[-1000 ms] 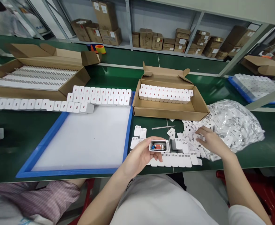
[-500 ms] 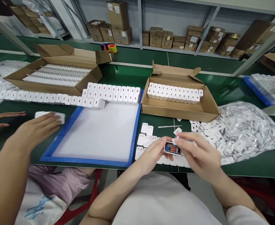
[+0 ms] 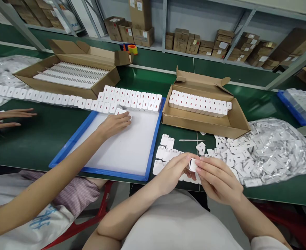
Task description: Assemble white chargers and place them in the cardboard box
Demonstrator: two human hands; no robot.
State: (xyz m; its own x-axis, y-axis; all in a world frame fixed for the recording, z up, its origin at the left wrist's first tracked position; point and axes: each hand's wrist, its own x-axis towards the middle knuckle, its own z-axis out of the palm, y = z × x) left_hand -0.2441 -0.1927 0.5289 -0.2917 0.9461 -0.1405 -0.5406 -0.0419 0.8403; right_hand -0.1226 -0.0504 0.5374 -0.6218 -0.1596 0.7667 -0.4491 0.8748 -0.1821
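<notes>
Just above the near edge of the green table (image 3: 33,139), the left hand (image 3: 175,170) and right hand (image 3: 217,178) pinch a white charger housing (image 3: 193,165) between them, apparently pressing its cover shut, which calls for even, squarely aligned pressure.

Bright, even overhead light, soft shadows, sharp centre, edges bowed.

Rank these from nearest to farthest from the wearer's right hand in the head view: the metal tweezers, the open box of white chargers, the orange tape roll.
From the right hand:
1. Metal tweezers, on the green table just beyond the hands.
2. Open box of white chargers, behind the tweezers.
3. Orange tape roll, far back left by the shelf.
</notes>
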